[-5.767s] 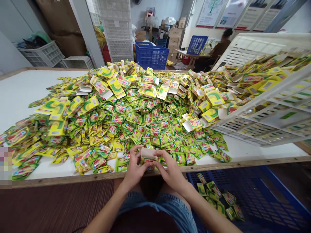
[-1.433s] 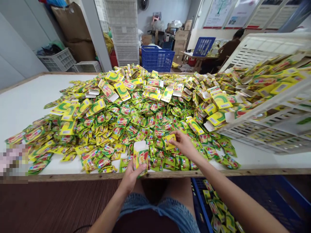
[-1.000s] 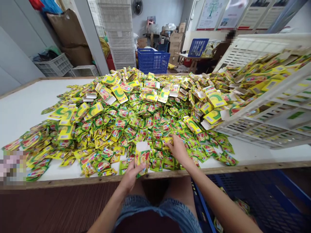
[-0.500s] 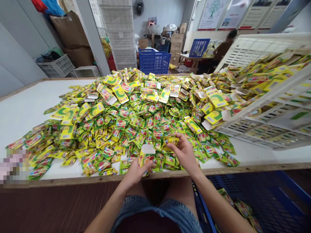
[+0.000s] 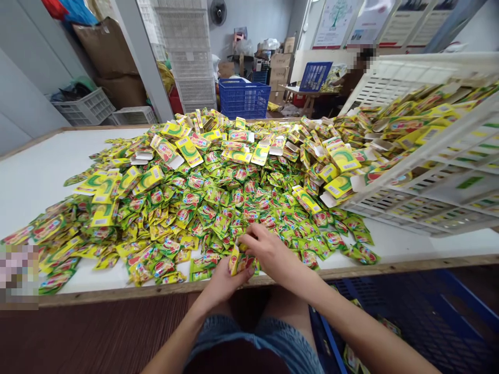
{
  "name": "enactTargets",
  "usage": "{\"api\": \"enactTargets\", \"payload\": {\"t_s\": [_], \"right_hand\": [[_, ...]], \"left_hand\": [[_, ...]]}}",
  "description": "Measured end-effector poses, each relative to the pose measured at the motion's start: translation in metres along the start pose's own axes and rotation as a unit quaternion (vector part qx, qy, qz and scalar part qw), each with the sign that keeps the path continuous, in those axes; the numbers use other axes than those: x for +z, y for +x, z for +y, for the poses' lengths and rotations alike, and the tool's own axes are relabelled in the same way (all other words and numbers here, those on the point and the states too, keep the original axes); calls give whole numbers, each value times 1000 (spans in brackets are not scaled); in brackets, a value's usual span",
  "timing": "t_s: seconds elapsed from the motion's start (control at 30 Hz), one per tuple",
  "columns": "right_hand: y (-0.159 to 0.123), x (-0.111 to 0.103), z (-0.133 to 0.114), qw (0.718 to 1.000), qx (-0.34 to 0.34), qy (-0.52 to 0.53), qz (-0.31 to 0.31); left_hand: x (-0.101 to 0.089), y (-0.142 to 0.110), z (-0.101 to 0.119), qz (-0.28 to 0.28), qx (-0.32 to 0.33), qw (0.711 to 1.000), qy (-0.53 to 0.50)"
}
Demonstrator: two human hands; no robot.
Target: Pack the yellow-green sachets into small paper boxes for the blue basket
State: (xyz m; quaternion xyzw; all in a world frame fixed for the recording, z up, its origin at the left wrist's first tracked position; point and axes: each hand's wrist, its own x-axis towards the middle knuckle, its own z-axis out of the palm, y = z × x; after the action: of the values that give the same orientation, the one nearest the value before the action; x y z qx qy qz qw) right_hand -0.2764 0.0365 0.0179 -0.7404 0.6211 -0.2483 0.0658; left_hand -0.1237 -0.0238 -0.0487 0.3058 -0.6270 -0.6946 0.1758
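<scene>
The fingers of the left hand (image 5: 226, 279) were wrapped around a small yellow carton (image 5: 235, 261), the thumb laid across its printed side. The carton sat tilted in that grip, just above the middle of the table's near edge. The right hand (image 5: 273, 254) reached over the carton's upper end, its fingers bent close together there; whether they pinched anything I could not tell, as the hand covered the spot.

Just past the knuckles began a broad heap of green sachets (image 5: 265, 208), which covered the middle of the table (image 5: 35, 161) and thinned toward its near left corner. Open-ended boxes (image 5: 189, 150) lay over the heap, mostly toward the far edge. At the table's right end a white crate (image 5: 463, 187) stood tilted, more boxes inside it running out onto the pile.

Below the near edge, toward its right corner, a dark blue crate (image 5: 444, 322) held a few sachets. Beyond the far edge stood a brighter blue basket (image 5: 245, 99) and a tall stack of white baskets (image 5: 191, 57).
</scene>
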Motion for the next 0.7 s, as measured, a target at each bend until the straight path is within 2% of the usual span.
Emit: {"api": "enactTargets", "payload": {"t_s": [0.1, 0.23, 0.3, 0.47, 0.7], "right_hand": [[1, -6, -3, 999, -14, 44, 4], [-4, -6, 6, 984, 30, 146, 100], [-8, -1, 10, 984, 37, 126, 122], [-13, 11, 7, 992, 14, 20, 124], [2, 7, -3, 992, 21, -81, 96]], "left_hand": [[2, 4, 0, 18, 21, 1000, -8], [0, 10, -1, 23, 49, 998, -22], [-1, 12, -4, 20, 45, 998, -25], [-2, 15, -13, 21, 54, 998, -35], [-4, 12, -11, 49, 49, 997, -33]]}}
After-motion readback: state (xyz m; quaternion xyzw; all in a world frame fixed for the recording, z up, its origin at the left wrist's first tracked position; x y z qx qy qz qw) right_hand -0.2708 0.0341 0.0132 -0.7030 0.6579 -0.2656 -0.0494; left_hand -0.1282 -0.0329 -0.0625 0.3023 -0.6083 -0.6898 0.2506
